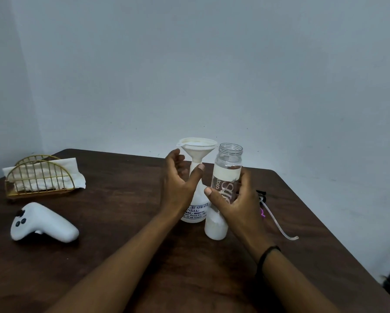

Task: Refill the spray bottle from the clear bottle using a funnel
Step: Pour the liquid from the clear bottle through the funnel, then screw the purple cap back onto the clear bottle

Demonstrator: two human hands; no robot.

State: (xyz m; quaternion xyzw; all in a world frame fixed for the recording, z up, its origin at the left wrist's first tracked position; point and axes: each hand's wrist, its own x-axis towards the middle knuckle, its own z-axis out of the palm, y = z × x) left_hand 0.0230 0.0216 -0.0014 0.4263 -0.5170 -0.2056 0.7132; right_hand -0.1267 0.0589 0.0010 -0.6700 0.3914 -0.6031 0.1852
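Sitting at the far left of the table (121, 222), a gold wire napkin holder (40, 177) and a white controller (43, 223) lie well clear of the work, out of reach of any spill. Nearer the middle, the left hand (178, 184) curves loosely around the neck of the white spray bottle (195, 206), thumb and fingers apart, probably to steady it, since the white funnel (197, 150) seated upright in its mouth makes it top-heavy. Whether the palm actually touches the bottle cannot be told. Just to the right, the right hand (232, 199) grips the clear bottle (226, 177) around its middle, upright, lid off, liquid filling it to a little below the neck. It appears lifted off the table, its mouth level with the funnel's rim, so the pour seems about to begin. A small white cap or jar (215, 227) stands below it. Farther right, the spray head with its long dip tube (277, 219) lies on the table, taken off so the neck is open.
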